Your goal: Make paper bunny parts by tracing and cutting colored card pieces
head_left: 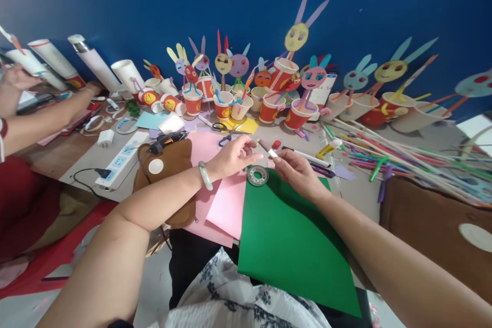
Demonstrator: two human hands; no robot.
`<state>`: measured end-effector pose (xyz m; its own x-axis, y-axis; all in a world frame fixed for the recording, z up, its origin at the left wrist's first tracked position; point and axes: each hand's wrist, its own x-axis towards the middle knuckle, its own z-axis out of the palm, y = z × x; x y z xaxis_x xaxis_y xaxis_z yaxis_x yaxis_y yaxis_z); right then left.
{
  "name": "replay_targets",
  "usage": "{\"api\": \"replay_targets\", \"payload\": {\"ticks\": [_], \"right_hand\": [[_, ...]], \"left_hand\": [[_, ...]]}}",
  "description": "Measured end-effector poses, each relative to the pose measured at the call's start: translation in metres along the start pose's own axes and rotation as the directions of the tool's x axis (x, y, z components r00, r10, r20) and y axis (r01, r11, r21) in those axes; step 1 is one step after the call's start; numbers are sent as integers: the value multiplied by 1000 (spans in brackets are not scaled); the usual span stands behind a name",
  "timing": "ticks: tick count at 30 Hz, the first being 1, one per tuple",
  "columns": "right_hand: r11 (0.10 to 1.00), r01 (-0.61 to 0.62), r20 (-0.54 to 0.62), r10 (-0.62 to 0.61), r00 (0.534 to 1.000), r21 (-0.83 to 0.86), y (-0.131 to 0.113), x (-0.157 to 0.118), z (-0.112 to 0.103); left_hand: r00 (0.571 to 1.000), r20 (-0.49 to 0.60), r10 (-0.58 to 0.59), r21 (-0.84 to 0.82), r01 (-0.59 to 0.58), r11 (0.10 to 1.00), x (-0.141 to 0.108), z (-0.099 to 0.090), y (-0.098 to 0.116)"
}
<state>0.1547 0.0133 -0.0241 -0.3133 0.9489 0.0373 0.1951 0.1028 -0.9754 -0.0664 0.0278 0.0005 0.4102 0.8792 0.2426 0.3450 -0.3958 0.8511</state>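
My right hand (294,171) pinches a slim brown marker pen (266,149) with a white band, its far end pointing toward my left hand. Beside that end, my left hand (238,155) hovers with fingers curved and apart, nothing visible in them; a pale bangle circles its wrist. Below both hands lies a grey tape roll (257,176), on the edge of a large green sheet (292,246). Pink sheets (226,200) lie to the left of the green one. A small red cap-like piece (276,144) is just behind the pen.
Paper cups (223,107) with rabbit-faced figures line the blue wall. Scissors (226,128), a power strip (122,161) and a brown cushion-like bag (165,184) lie leftward. Pipe cleaners (407,156) spread on the right. Another person's arm (49,118) reaches in at far left.
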Motion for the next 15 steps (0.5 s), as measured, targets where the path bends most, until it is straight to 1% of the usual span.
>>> {"api": "replay_targets", "payload": {"ticks": [1,3,6,10,15], "right_hand": [[1000,5,34,-4,999,-29,-1,-1,0],[996,19,107,-10,994,-86,-2,-3,0],[984,50,166,-22,986,-172,-7,-5,0],[942,114,156,-67,985,-315,-14,-6,-1],[831,192,109,-158,981,-522,-20,-6,-2]], "left_hand": [[999,16,-28,-105,30,994,1,1,0],[996,66,-57,-239,72,968,1,4,1],[994,94,-62,-317,89,944,-2,6,9],[993,58,-102,-375,116,920,-2,5,15],[995,23,-97,-422,98,901,1,5,13]]}}
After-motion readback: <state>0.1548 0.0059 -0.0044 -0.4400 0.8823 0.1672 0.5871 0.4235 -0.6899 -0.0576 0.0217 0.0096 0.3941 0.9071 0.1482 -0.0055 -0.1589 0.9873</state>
